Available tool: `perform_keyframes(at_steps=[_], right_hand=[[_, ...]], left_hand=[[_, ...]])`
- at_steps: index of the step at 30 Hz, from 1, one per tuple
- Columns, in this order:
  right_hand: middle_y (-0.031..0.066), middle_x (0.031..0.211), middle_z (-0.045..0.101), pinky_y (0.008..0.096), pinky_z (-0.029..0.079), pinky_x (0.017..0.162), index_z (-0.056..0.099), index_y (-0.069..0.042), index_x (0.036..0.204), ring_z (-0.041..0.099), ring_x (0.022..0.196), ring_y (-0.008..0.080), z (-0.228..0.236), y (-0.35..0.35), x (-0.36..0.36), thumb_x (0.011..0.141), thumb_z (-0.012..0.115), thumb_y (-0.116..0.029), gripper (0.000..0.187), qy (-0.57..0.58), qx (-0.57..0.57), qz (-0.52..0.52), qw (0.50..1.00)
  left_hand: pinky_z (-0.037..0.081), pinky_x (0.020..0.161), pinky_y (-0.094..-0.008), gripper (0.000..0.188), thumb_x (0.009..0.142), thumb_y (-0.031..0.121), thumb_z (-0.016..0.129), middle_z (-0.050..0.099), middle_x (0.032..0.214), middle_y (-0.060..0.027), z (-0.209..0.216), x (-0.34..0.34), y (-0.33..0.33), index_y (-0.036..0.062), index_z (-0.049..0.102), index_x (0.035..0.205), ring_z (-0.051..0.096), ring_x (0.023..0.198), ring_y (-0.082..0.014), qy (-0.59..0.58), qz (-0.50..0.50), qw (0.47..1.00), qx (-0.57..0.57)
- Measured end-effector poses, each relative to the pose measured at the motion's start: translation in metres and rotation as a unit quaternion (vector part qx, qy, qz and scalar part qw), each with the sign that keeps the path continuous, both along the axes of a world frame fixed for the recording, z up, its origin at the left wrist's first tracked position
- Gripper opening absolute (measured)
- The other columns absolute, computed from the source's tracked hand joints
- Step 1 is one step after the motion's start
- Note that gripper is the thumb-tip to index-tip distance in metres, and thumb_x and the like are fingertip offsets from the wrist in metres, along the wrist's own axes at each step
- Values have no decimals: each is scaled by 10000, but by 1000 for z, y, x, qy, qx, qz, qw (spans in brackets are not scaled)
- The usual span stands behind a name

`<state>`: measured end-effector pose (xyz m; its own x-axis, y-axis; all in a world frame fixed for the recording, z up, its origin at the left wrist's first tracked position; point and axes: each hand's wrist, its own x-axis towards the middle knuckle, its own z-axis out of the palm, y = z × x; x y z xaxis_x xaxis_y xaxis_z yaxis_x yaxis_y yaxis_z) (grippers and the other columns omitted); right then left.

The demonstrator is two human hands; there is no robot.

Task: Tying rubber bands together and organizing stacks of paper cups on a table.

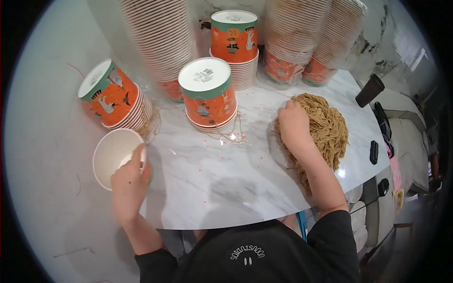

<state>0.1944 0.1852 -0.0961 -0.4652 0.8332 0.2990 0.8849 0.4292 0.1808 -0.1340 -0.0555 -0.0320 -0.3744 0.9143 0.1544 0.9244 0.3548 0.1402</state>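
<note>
From my distant post I see a white marble-patterned table (pixel 188 200). Its near edge curves across the lower frame, close to the wearer's dark shirt (pixel 264 254); its right edge slants up toward the upper right. At the left I cannot tell where the tabletop ends. The widest room for moving is the middle stretch between the hands, sprinkled with red specks (pixel 244 137). Beyond it, the top of the frame is crowded with tall stacks of paper buckets (pixel 158 42), and an upside-down orange-and-green stack (pixel 210 101) stands at upper centre. Another such stack (pixel 113 99) leans in the picture at upper left. A dark cup (pixel 370 90) and a small black object (pixel 374 152) sit near the right edge.

At centre left, the left hand (pixel 131 181) is clamped on the rim of a paper bucket (pixel 108 158), its round mouth facing me, its inside plain white. Right of centre, the right hand (pixel 293 123) touches the upper left of a heap of tan cord (pixel 328 127), thick, tangled and rounded, with loose strands trailing toward the near edge. Its fingers are bent; I cannot tell whether they pinch a strand.
</note>
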Motion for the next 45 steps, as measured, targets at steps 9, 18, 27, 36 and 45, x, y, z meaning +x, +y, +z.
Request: perform_keyframes(at_steps=[9, 18, 27, 36, 45], right_hand=[[208, 992, 654, 492, 547, 796, 700, 23, 837, 653, 952, 401, 37, 13, 58, 817, 676, -16, 50, 194, 4, -54, 979], [167, 912, 686, 475, 543, 777, 736, -23, 881, 682, 885, 368, 57, 24, 60, 828, 719, -127, 118, 217, 14, -27, 976], [152, 809, 734, 400, 539, 707, 755, -11, 905, 697, 750, 314, 61, 39, 73, 813, 750, -116, 140, 279, -71, -27, 957], [147, 916, 731, 397, 545, 760, 764, -24, 914, 702, 833, 299, 55, 53, 66, 809, 754, -113, 137, 209, -106, 40, 971], [157, 892, 668, 421, 526, 761, 686, -8, 929, 660, 837, 335, 46, 57, 59, 825, 749, -124, 168, 219, -64, 38, 973]], left_hand=[[553, 690, -461, 602, 887, 77, 710, 733, 972, -175, 11, 90, 21, 14, 504, 1449, 719, 824, -378, -63, -303, 951, -9], [534, 779, -459, 672, 858, 216, 767, 658, 1077, -174, 55, 120, 58, 24, 495, 1442, 665, 937, -382, -123, -401, 907, -36], [528, 755, -451, 611, 851, 292, 772, 685, 1037, -159, 48, 92, 69, 28, 575, 1366, 665, 919, -380, -131, -347, 928, 34], [542, 790, -397, 615, 834, 290, 803, 723, 1087, -139, 44, 80, 73, 47, 605, 1363, 697, 940, -295, -132, -331, 934, 2], [546, 782, -394, 609, 845, 305, 792, 719, 1104, -131, 48, 82, 71, 51, 606, 1366, 702, 932, -290, -134, -339, 931, -24]])
